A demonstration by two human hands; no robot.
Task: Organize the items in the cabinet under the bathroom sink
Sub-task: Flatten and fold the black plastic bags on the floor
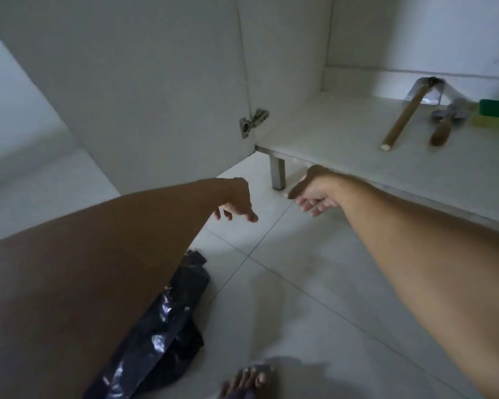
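1. I see the cabinet (343, 131) open, its shelf floor bare on the near side. I use it as the landmark.
2. On the cabinet floor, toward its right, lie a wooden-handled tool (401, 119), a short brush with a brown handle (440, 133) just beside it, and a green sponge (497, 106) at the far right edge of view.
3. The cabinet door (144, 90) stands swung open to the left, with its hinge (252, 122) showing.
4. My right hand (314, 194) hangs just below the cabinet's front edge, fingers relaxed and slightly apart, holding nothing.
5. My left hand (236, 203) hangs left of it, below the door, fingers loosely curled, holding nothing.
6. A black plastic bag (162, 326) lies on the tiled floor (300, 298), well in front of the cabinet.
7. A bare foot (248, 381) rests near the bag.
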